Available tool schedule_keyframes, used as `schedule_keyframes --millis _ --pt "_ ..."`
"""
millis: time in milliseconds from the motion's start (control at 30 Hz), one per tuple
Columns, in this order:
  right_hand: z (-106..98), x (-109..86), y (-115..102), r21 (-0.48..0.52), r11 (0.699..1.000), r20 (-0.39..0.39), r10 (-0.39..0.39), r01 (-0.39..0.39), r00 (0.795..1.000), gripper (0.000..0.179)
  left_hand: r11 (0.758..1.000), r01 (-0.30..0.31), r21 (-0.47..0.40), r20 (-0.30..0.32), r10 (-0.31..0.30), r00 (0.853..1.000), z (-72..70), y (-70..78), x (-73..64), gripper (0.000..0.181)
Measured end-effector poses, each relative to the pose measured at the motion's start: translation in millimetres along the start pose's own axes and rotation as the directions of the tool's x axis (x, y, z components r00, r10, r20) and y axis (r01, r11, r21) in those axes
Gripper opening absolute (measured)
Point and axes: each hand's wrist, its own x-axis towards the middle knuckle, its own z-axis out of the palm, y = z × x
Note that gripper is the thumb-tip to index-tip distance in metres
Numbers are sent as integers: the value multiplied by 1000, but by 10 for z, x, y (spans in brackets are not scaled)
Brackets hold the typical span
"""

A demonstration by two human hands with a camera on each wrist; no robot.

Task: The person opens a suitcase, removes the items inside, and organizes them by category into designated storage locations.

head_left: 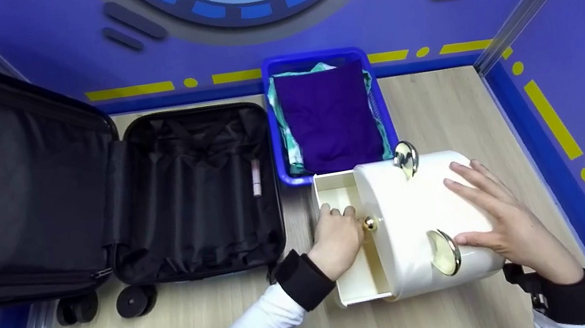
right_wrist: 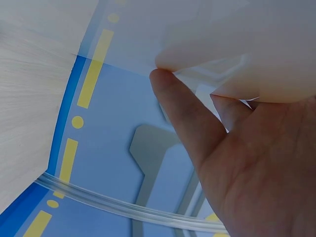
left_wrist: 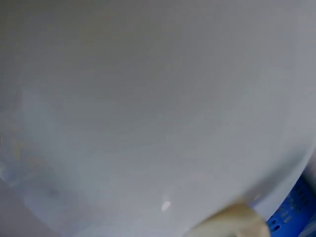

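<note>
A glossy white storage box (head_left: 420, 208) with two gold-rimmed ears lies on the floor. Its drawer (head_left: 356, 289) stands pulled out to the left, and a gold knob (head_left: 370, 224) shows at the box's edge. My left hand (head_left: 338, 239) reaches over the drawer with bent fingers. Their tips are hidden, as is anything they may hold. The box's white surface (left_wrist: 148, 113) fills most of the left wrist view. With fingers spread, my right hand (head_left: 503, 218) rests on the box's right part; in the right wrist view, the thumb (right_wrist: 182, 113) touches the shiny surface.
Left of the box lies an open black suitcase (head_left: 208, 259) with a slim pinkish tube (head_left: 256, 178) in it. Behind the drawer, a blue basket (head_left: 273, 126) holds folded purple cloth (head_left: 329, 117) over green-and-white fabric. Blue walls (head_left: 422, 20) border the back and right.
</note>
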Motion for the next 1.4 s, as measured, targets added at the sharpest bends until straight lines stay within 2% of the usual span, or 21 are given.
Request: schedule_keyframes --millis 167,300,467,567,633,733,800,833,900,933,1000,1133,1200,1233,1300,1333,1400 --pt "4 -11 4 7 1000 0 6 -6 1000 96 999 -4 -40 -33 3 999 6 -17 -22 34" --pt "6 -21 13 7 1000 1 11 -11 1000 96 992 -51 -116 -132 35 991 -20 -84 -77 33" --pt "0 -27 22 8 1000 -6 7 -7 1000 96 970 -117 -214 -321 43 946 -87 -281 -195 26" --pt "-1 -23 12 4 1000 -4 10 -10 1000 97 933 -143 -331 -405 -3 915 -102 -447 -293 25" --pt "-1 -20 5 3 1000 0 11 -11 1000 96 884 -161 -440 -449 -61 891 -88 -557 -365 26" --pt "-2 -16 -4 0 1000 3 14 -14 1000 96 775 -201 -599 -510 -176 842 -21 -688 -471 28" --pt "-3 -14 -5 -2 1000 2 11 -11 1000 96 680 -244 -692 -536 -257 804 56 -741 -527 27" --pt "-4 -14 -5 -5 1000 2 9 -9 1000 96 630 -262 -731 -538 -295 790 100 -757 -552 27" --pt "-4 -13 -2 -7 1000 1 4 -4 1000 96 539 -283 -793 -522 -362 772 196 -770 -589 28" --pt "-5 -13 0 -8 1000 0 1 -1 1000 96 496 -284 -821 -502 -389 772 246 -768 -603 28" --pt "-4 -14 1 -8 1000 -1 -2 2 1000 96 416 -278 -866 -455 -422 784 348 -752 -627 29" --pt "-1 -14 -1 -3 1000 8 7 -7 1000 96 288 -253 -924 -361 -431 827 546 -694 -668 29" --pt "3 -13 -2 -5 1000 11 11 -11 1000 96 234 -252 -939 -332 -421 844 640 -657 -686 28" --pt "6 -12 -2 -3 1000 11 12 -12 1000 96 218 -250 -943 -322 -417 850 682 -638 -692 28" --pt "12 -12 -2 -3 1000 7 13 -13 1000 96 211 -254 -944 -322 -412 852 760 -599 -696 26" --pt "13 -12 0 -3 1000 5 12 -12 1000 96 217 -255 -942 -325 -410 852 786 -582 -694 26" --pt "14 -15 7 -1 1000 0 14 -14 1000 96 244 -270 -931 -350 -401 846 824 -553 -685 24"
